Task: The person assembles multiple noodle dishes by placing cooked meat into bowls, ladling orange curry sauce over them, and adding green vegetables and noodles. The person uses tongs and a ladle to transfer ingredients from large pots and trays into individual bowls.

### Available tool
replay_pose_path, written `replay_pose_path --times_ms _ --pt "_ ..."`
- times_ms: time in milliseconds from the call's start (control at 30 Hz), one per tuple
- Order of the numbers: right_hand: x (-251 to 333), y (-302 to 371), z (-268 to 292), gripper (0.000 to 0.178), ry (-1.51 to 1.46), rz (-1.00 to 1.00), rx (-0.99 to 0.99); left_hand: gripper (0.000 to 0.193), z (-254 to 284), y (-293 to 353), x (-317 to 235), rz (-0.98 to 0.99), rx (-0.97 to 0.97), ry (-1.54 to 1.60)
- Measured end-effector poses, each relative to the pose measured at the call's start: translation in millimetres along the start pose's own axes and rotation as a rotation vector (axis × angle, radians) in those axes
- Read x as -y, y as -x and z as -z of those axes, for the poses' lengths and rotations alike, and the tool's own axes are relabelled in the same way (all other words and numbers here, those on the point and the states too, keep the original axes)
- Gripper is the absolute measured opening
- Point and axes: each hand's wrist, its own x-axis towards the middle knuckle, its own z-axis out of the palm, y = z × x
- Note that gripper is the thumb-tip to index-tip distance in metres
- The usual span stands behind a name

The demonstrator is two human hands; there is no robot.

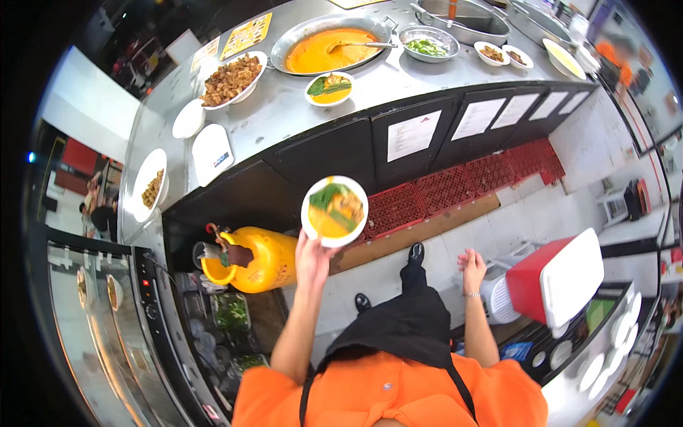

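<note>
My left hand (pixel 313 257) grips the near rim of a white bowl (pixel 334 211) in front of me, above the floor. Orange sauce, green leaves and pale brown pieces fill the bowl. Out to my right, my right hand (pixel 472 270) hangs with loosely bent fingers and nothing in it. On the metal counter ahead stands a second bowl (pixel 330 89) with similar orange sauce and greens. Behind it is a wide pan (pixel 333 44) of orange sauce with a ladle (pixel 363 45) resting in it. A metal bowl (pixel 428 44) of cut greens sits to the pan's right.
A white scale (pixel 212 154) and a large bowl of brown fried pieces (pixel 233 80) occupy the counter's left side. Below stands a yellow gas cylinder (pixel 265 260). Red crates (pixel 441 191) line the counter's foot. At right is a red cooler box (pixel 533 277) with a white lid.
</note>
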Motion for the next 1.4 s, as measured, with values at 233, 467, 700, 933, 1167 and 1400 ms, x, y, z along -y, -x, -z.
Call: replay_pose_path --times_ms 233,467,700,933,1167,1400 --pt "-13 -93 59 0.034 0.018 -0.122 -0.081 0.049 -168 -225 36 -0.118 0.016 0.111" --pt "44 -234 66 0.031 0.164 -0.073 0.002 0.047 -235 -364 63 -0.18 -0.243 0.164" --pt "82 -366 55 0.032 0.189 -0.135 0.061 0.036 -264 -387 102 -0.265 -0.35 0.163" --pt "127 -437 52 0.029 0.278 -0.266 0.084 0.035 -298 -289 171 0.457 0.733 -1.213" --pt "244 -496 37 0.028 0.118 -0.216 0.08 0.034 -445 -381 169 0.285 0.909 -1.53" --pt "352 -648 50 0.027 -0.075 -0.093 -0.029 0.031 -620 -448 201 0.521 0.996 -0.924"
